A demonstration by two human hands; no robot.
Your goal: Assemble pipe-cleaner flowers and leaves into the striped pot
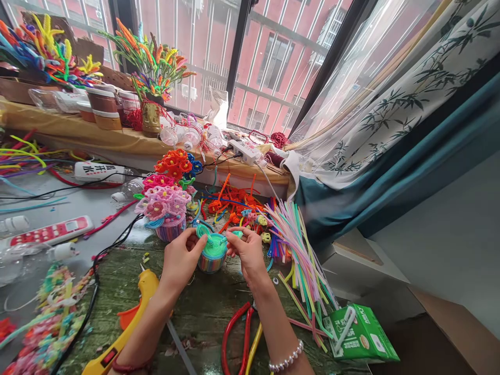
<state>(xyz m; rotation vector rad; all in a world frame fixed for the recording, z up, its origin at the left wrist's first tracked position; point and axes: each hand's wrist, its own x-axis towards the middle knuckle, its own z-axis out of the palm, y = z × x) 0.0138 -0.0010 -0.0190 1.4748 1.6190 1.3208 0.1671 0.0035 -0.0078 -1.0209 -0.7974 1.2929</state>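
A small round pot (212, 263) with striped sides and a mint-green top stands on the table between my hands. My left hand (183, 255) pinches a green pipe-cleaner leaf (203, 230) above the pot's left rim. My right hand (248, 252) is closed at the pot's right side, with a bit of green pipe cleaner (236, 234) at its fingertips. Just behind my left hand sits a pot of pipe-cleaner flowers (166, 200) in pink, orange and blue. Below my left wrist lies a yellow glue gun (146, 291), and red-handled pliers (236, 333) lie near my right forearm.
A bundle of pastel pipe cleaners (299, 250) and a green carton (361, 333) lie at the right. Orange pipe-cleaner pieces (234, 200) cover the back. A black cable (96, 271), plastic bottles and a red-and-white power strip (50, 232) are at the left. A windowsill (128, 138) holds several jars.
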